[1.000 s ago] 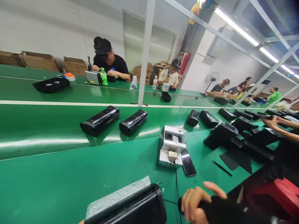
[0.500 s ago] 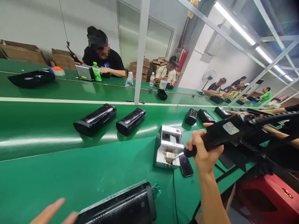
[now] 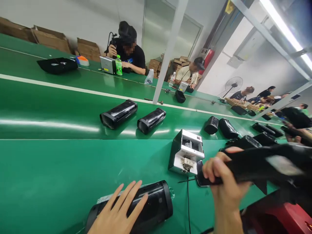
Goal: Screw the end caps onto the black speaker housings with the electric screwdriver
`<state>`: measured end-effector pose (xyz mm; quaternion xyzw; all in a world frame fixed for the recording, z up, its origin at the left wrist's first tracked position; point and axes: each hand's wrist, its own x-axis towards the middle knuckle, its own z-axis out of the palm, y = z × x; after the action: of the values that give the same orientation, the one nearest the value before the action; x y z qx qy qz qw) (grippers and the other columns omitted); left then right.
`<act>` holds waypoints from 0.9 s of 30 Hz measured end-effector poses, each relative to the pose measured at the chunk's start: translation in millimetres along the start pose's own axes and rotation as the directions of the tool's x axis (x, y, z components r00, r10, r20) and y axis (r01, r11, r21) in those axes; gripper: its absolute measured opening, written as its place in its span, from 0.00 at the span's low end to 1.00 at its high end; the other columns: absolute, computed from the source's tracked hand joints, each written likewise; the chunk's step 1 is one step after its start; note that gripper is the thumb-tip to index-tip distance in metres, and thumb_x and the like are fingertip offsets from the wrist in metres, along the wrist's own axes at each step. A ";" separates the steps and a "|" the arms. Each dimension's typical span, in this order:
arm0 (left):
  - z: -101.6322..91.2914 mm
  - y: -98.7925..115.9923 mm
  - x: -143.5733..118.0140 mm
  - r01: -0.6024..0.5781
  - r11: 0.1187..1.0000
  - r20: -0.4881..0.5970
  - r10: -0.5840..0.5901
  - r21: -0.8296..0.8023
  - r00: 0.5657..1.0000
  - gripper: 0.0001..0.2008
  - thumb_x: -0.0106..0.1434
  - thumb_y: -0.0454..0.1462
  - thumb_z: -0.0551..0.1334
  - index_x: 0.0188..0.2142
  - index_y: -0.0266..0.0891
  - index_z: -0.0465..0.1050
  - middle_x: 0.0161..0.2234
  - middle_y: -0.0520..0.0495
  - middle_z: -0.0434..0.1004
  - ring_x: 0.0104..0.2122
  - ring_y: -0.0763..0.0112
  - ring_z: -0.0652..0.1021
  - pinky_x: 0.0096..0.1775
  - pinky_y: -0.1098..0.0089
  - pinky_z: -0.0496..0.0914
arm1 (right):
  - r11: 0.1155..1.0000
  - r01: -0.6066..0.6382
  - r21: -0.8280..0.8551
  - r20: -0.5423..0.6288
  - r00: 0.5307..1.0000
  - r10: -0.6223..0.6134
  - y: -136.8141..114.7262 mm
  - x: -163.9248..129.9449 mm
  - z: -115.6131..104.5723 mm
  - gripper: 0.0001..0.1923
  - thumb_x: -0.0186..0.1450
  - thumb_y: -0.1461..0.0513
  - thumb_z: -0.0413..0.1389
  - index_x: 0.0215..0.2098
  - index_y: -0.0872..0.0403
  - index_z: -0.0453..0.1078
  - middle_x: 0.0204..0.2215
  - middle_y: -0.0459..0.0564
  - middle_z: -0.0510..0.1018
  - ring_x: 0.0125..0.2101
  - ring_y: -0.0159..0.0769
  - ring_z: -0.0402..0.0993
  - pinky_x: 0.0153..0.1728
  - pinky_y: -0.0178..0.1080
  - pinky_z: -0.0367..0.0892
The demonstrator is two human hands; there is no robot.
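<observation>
In my right hand [image 3: 225, 175] is a black electric screwdriver [image 3: 253, 165], its fingers wrapped round the body. The thin bit points left, just in front of a small silver-and-black screw feeder [image 3: 186, 154]. My left hand [image 3: 119, 211] is open, fingers spread over a black speaker-like housing [image 3: 156, 203] with a perforated side. It seems to rest on top of it, though contact is hard to make out. The housing lies on its side at the near edge of the green bench, with clear plastic wrap [image 3: 107, 197] around it.
A phone [image 3: 201, 177] lies beside the feeder, and a cable [image 3: 188, 208] runs toward me. Several similar housings [image 3: 119, 113] lie along the green belt [image 3: 60, 112]. Co-workers [image 3: 136, 53] sit across the line. A red stool-like object [image 3: 280, 214] is at lower right.
My left hand has come in from lower left over the black housing. The screwdriver's bit has left the feeder's screw outlet and moved down. My view has shifted.
</observation>
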<state>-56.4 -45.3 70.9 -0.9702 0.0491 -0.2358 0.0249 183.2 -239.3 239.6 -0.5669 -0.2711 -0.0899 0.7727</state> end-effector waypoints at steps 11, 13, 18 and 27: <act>0.3 20.5 23.6 0.032 0.993 0.125 -0.018 -0.110 0.992 0.46 0.62 0.48 0.83 0.78 0.53 0.75 0.73 0.40 0.81 0.60 0.41 0.89 0.54 0.51 0.90 | 0.998 0.033 0.056 0.255 0.966 -0.046 -22.3 -14.4 48.8 0.14 0.79 0.64 0.66 0.58 0.40 0.74 0.23 0.32 0.73 0.15 0.29 0.65 0.18 0.34 0.70; -0.3 19.8 24.6 0.004 0.997 0.094 0.002 -0.074 0.996 0.46 0.61 0.50 0.83 0.76 0.53 0.77 0.72 0.40 0.82 0.59 0.42 0.90 0.53 0.52 0.90 | 0.999 0.029 0.028 0.257 0.966 -0.036 -18.2 -15.3 47.7 0.14 0.80 0.63 0.67 0.59 0.40 0.74 0.23 0.32 0.74 0.15 0.30 0.66 0.19 0.34 0.70; 2.7 20.4 24.6 -0.006 0.998 0.090 0.012 -0.062 0.996 0.47 0.62 0.53 0.83 0.78 0.53 0.75 0.73 0.41 0.81 0.60 0.43 0.89 0.55 0.54 0.89 | 0.998 0.044 -0.040 0.266 0.963 -0.032 -17.4 -19.0 46.8 0.14 0.81 0.61 0.67 0.59 0.40 0.72 0.24 0.32 0.74 0.17 0.31 0.69 0.21 0.36 0.70; 16.0 18.0 3.2 0.026 0.993 0.085 -0.016 -0.116 0.996 0.50 0.69 0.51 0.78 0.85 0.57 0.63 0.76 0.44 0.77 0.64 0.46 0.87 0.61 0.57 0.86 | 1.000 0.002 -0.024 0.268 0.963 0.004 3.8 -27.1 44.0 0.13 0.81 0.61 0.67 0.59 0.41 0.72 0.25 0.33 0.71 0.18 0.29 0.64 0.21 0.34 0.70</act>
<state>-47.7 -63.2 56.8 -0.9795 0.0517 -0.1918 -0.0324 148.3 -201.9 231.6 -0.5831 -0.3716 -0.0151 0.7222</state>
